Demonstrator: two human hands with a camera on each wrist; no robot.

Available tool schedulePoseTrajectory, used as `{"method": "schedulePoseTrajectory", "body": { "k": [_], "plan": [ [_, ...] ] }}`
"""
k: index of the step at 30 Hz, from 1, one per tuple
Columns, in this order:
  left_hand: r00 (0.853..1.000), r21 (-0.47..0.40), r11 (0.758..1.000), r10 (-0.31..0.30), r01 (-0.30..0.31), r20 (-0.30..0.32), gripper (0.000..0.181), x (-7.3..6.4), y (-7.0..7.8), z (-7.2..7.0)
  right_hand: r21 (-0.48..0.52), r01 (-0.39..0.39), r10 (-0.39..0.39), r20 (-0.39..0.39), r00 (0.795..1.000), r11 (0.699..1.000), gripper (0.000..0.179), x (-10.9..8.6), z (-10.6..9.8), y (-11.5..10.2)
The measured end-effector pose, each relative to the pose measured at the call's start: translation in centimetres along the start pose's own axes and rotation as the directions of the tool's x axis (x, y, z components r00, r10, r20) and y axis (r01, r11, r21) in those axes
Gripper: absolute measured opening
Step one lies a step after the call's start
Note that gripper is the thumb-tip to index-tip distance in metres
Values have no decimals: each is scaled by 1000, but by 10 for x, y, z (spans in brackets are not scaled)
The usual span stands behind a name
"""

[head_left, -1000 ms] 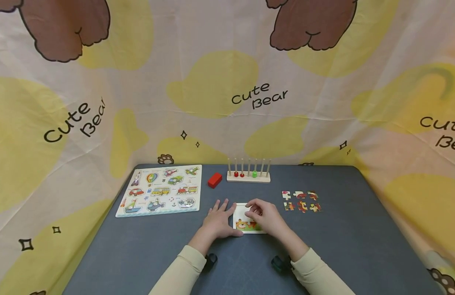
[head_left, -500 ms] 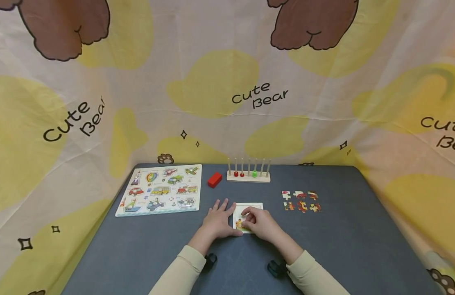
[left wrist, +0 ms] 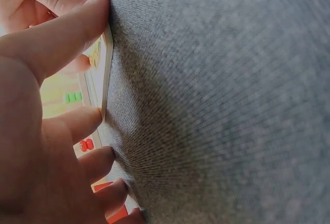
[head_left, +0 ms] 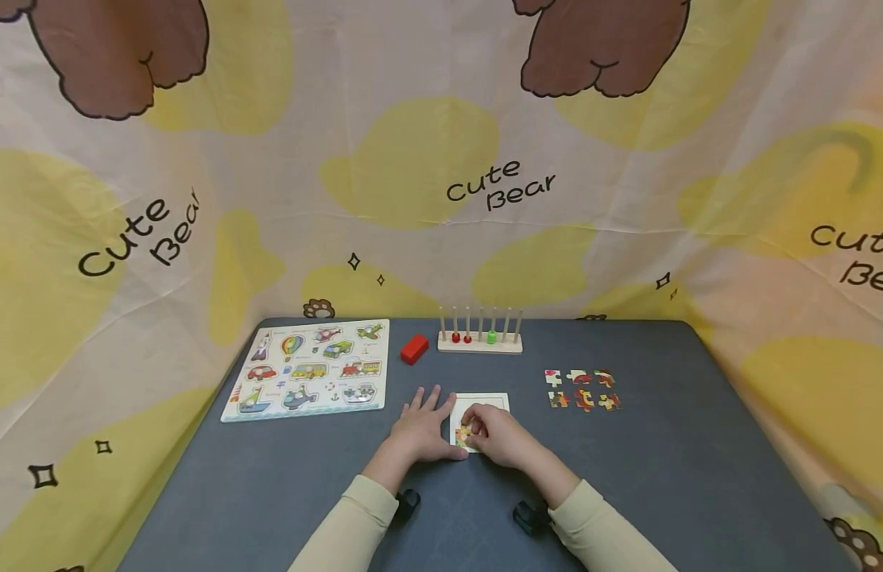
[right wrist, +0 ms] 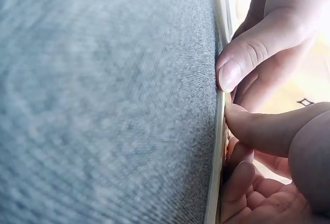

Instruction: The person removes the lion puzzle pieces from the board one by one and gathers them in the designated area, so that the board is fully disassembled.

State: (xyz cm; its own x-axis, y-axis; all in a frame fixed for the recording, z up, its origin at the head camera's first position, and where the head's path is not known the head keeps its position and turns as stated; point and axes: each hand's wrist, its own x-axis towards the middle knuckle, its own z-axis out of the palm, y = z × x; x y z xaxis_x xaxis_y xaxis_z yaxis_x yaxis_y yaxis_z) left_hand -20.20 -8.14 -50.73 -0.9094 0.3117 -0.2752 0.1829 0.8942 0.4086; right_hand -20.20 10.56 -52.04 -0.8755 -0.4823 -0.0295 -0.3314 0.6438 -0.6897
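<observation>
My left hand (head_left: 420,435), fingers spread, touches the left edge of the puzzle board (head_left: 488,400) on the counter (head_left: 470,512); my right hand (head_left: 504,435) bends over its pieces (head_left: 463,434), gripping or not I can't tell.

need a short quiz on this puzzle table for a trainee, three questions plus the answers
1. True or false: the red block lies between the picture board and the peg rack.
2. Which hand is spread out at the left edge of the white puzzle tray? A) left B) right
3. Fill in: ____ loose puzzle pieces lie to the right of the tray.

Key: 1. True. 2. A, the left hand. 3. Six.
</observation>
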Motion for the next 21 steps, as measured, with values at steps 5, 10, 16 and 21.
{"method": "schedulePoseTrajectory", "body": {
  "k": [5, 10, 16, 21],
  "plan": [
    [1000, 11, 1000, -10, 10, -3, 101, 2, 0, 0, 33, 5, -5, 8, 1000, 999, 23, -1, -1, 1],
    [1000, 14, 1000, -21, 21, -3, 101, 2, 0, 1, 98, -8, 6, 16, 1000, 995, 25, 0, -1, 4],
    [1000, 16, 1000, -14, 14, -1, 101, 3, 0, 2, 215, -41, 41, 9, 999, 976, 16, 0, -3, 6],
    [1000, 0, 1000, -10, 10, 5, 101, 3, -1, 1, 249, -26, 28, -4, 1000, 968, 7, -1, -10, 5]
  ]
}}
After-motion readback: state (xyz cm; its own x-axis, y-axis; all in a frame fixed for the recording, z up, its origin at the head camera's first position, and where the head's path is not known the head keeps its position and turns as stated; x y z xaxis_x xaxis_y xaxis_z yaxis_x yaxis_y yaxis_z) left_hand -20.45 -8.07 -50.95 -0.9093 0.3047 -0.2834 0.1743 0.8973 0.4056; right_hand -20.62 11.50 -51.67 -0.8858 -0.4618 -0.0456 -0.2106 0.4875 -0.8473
